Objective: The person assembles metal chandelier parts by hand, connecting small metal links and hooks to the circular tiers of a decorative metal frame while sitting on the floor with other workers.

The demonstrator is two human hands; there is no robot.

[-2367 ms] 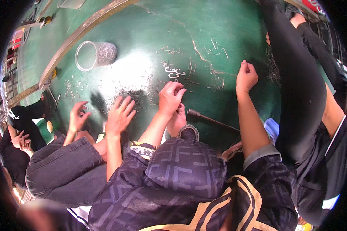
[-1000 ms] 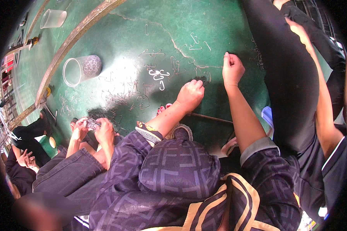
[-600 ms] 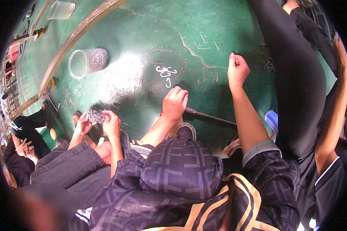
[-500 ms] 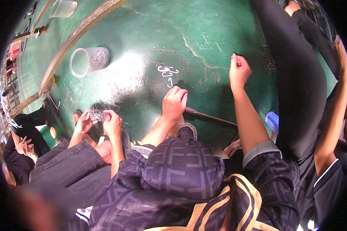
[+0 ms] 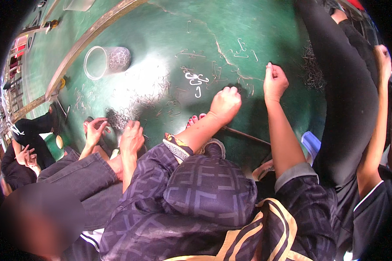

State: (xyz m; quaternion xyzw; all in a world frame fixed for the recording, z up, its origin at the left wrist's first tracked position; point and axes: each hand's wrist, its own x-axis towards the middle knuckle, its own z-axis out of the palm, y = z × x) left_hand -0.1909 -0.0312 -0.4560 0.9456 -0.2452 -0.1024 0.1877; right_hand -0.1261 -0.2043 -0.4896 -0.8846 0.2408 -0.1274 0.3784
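My left hand (image 5: 226,102) is closed just above the green floor, fingers curled down; what it holds, if anything, is hidden. To its right, my right hand (image 5: 275,81) is raised with thumb and forefinger pinched together, and anything between them is too small to make out. Left of my left hand lie bright white bent wire hooks (image 5: 197,81). Thin metal wire hooks (image 5: 240,54) are scattered farther off, beyond both hands. A long thin rod (image 5: 248,135) rests on the floor below my left hand.
A clear plastic tub (image 5: 102,65) lies on its side, holding small wire pieces. A co-worker's hands (image 5: 130,138) are beside a wire heap (image 5: 117,118) at left. A dark wire pile (image 5: 311,71) lies near another person's black-clad leg (image 5: 348,95). A curved metal bar (image 5: 76,48) crosses the upper left.
My left hand has moved right and slightly away, toward my right hand. The right hand stays nearly in place. The co-worker's hands have let go of a bunch of wire pieces.
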